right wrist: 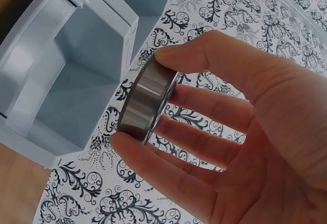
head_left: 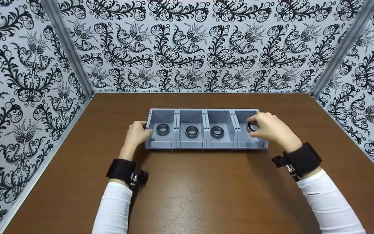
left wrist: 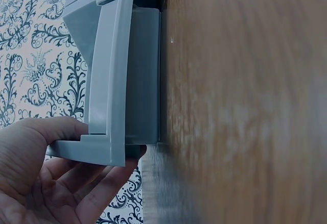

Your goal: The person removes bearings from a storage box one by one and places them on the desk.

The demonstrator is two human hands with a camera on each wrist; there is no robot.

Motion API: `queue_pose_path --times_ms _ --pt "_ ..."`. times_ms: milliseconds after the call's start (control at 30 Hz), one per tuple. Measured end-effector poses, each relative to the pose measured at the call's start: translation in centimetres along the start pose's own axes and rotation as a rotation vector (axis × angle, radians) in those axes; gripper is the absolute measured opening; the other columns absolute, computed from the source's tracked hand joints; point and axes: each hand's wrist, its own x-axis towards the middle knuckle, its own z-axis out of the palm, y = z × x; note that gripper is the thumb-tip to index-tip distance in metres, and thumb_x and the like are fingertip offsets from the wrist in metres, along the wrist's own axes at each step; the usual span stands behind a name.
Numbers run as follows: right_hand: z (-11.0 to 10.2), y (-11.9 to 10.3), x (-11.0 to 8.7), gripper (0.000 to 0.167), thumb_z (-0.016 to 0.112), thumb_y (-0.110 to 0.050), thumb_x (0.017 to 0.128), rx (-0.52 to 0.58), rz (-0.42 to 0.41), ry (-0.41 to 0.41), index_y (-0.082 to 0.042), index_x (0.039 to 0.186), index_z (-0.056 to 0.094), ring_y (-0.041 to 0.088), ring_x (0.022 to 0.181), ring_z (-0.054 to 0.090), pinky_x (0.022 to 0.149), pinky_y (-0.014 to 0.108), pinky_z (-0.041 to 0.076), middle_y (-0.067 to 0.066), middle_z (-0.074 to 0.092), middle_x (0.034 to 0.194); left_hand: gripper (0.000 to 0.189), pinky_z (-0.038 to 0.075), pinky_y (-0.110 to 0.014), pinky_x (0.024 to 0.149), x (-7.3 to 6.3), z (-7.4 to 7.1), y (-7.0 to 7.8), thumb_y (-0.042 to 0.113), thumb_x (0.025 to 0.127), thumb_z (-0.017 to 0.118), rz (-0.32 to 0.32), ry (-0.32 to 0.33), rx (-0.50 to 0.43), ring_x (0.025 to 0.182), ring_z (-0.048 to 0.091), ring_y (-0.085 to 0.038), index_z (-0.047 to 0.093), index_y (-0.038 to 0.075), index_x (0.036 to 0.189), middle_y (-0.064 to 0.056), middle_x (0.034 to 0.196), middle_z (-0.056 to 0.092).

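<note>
Grey bins (head_left: 190,145) are standing joined in one row on the bench (head_left: 190,188), and we are gripping the row's left end with our left hand (head_left: 136,133), thumb over the wall and fingers (left wrist: 104,191) curling round outside. We are probably bracing the row there so that it is not sliding about.

With our right hand (head_left: 271,128) we are pinching a bearing (right wrist: 146,101) across its outer rim, thumb opposite a finger, likely because that edge is giving a secure hold while leaving both faces free. It is tilting on edge, appearing over the rightmost bin in the head view; the right wrist view is showing it apart from the nearest bin.

Counting, we are finding four bins and four bearings: one in our grasp and three lying flat, singly. The leftmost bearing (head_left: 163,133), the second bearing (head_left: 192,136) and the third bearing (head_left: 217,136) are occupying the other bins. We are also wearing two black wrist straps (head_left: 304,159), one per arm.
</note>
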Motion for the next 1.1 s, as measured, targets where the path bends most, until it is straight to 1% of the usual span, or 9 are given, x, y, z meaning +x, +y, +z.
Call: queue_pose_path --times_ms 33,167,267,300,467,667,767,900,1100 --pt "0.0 -0.1 -0.1 0.046 0.073 -0.007 0.08 0.001 0.001 0.002 0.01 0.123 0.071 0.03 0.082 0.059 0.076 0.052 0.05 0.025 0.073 0.113 0.046 0.052 -0.055 0.09 0.0 0.0 0.0 0.01 0.093 0.065 0.003 0.001 -0.001 0.095 0.064 -0.039 0.064 -0.012 0.134 -0.031 0.125 0.068" --pt "0.1 -0.1 -0.7 0.045 0.074 -0.008 0.079 -0.001 -0.011 0.023 0.009 0.121 0.073 0.035 0.088 0.064 0.079 0.057 0.051 0.024 0.074 0.112 0.045 0.052 -0.056 0.093 0.0 0.0 -0.1 0.009 0.093 0.065 0.01 0.011 0.003 0.1 0.066 -0.042 0.065 -0.012 0.133 -0.032 0.127 0.067" --pt "0.1 -0.2 -1.1 0.043 0.074 -0.008 0.079 -0.001 -0.022 0.034 0.008 0.119 0.074 0.037 0.091 0.066 0.079 0.058 0.052 0.023 0.074 0.11 0.045 0.052 -0.057 0.095 0.0 0.0 -0.1 0.009 0.093 0.065 0.008 0.013 0.004 0.104 0.067 -0.043 0.064 -0.012 0.133 -0.032 0.129 0.066" --pt "0.1 -0.2 -1.2 0.043 0.074 -0.009 0.079 -0.004 -0.026 0.037 0.008 0.118 0.073 0.038 0.092 0.066 0.079 0.058 0.052 0.023 0.074 0.109 0.045 0.052 -0.057 0.094 0.0 0.0 -0.1 0.009 0.093 0.065 0.008 0.013 0.003 0.102 0.066 -0.042 0.065 -0.012 0.133 -0.032 0.129 0.066" --pt "0.3 -0.4 -1.8 0.043 0.075 -0.009 0.078 -0.009 -0.03 0.037 0.009 0.117 0.074 0.036 0.088 0.065 0.077 0.056 0.051 0.023 0.073 0.106 0.045 0.052 -0.056 0.093 0.0 0.0 -0.1 0.009 0.093 0.064 0.006 0.012 0.003 0.1 0.066 -0.041 0.065 -0.011 0.133 -0.031 0.128 0.067" --pt "0.6 -0.6 -2.5 0.038 0.076 -0.008 0.078 -0.026 -0.054 0.049 0.006 0.114 0.075 0.036 0.089 0.066 0.075 0.057 0.052 0.019 0.073 0.101 0.048 0.05 -0.058 0.098 0.1 0.0 0.0 0.012 0.094 0.065 -0.011 -0.008 -0.002 0.114 0.065 -0.045 0.063 -0.011 0.136 -0.03 0.134 0.064" --pt "0.7 -0.6 -2.8 0.034 0.077 -0.007 0.078 -0.035 -0.073 0.054 0.004 0.111 0.076 0.036 0.088 0.066 0.074 0.057 0.052 0.017 0.073 0.096 0.048 0.049 -0.059 0.1 0.1 0.0 -0.1 0.013 0.094 0.066 -0.013 -0.008 -0.004 0.118 0.064 -0.047 0.063 -0.011 0.137 -0.03 0.135 0.064" --pt "0.8 -0.8 -3.2 0.033 0.078 -0.007 0.078 -0.034 -0.092 0.051 0.004 0.109 0.076 0.038 0.089 0.068 0.075 0.057 0.053 0.017 0.073 0.096 0.047 0.049 -0.06 0.099 0.0 0.0 0.0 0.012 0.093 0.067 -0.006 0.001 -0.001 0.119 0.064 -0.048 0.064 -0.01 0.135 -0.03 0.132 0.065" --pt "1.0 -1.0 -3.9 0.033 0.078 -0.008 0.076 -0.023 -0.088 0.046 0.001 0.107 0.077 0.038 0.09 0.068 0.074 0.058 0.053 0.015 0.073 0.095 0.045 0.049 -0.059 0.098 0.1 0.1 -0.1 0.012 0.093 0.067 0.003 0.01 -0.004 0.116 0.065 -0.048 0.066 -0.009 0.133 -0.029 0.129 0.067"
